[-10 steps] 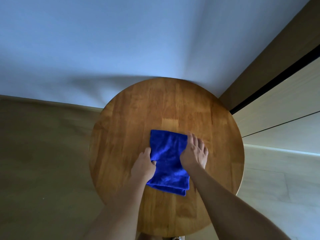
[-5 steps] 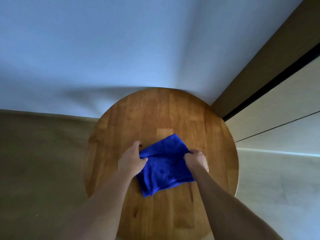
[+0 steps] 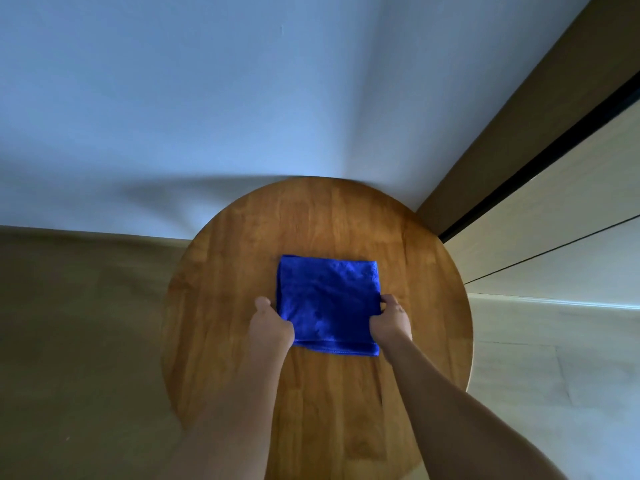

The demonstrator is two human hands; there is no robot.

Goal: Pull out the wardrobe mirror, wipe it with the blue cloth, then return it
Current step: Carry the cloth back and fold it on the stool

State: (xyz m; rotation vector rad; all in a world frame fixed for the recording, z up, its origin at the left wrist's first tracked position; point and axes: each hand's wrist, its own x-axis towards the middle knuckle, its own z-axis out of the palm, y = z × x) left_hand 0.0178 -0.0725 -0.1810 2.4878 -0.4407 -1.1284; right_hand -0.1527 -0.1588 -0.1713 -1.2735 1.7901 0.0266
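Your single head view looks steeply down, close over the round wooden table [image 3: 311,410], which stands against the wall [image 3: 242,98] ahead.

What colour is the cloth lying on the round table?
Deep blue, plain: the cloth shows best in the head view.

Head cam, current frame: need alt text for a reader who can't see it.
Two bare hands hold a folded blue cloth flat on a round wooden table, the left hand gripping its left edge and the right hand its right edge. A pale wall stands behind the table, with light wardrobe panels to the right.
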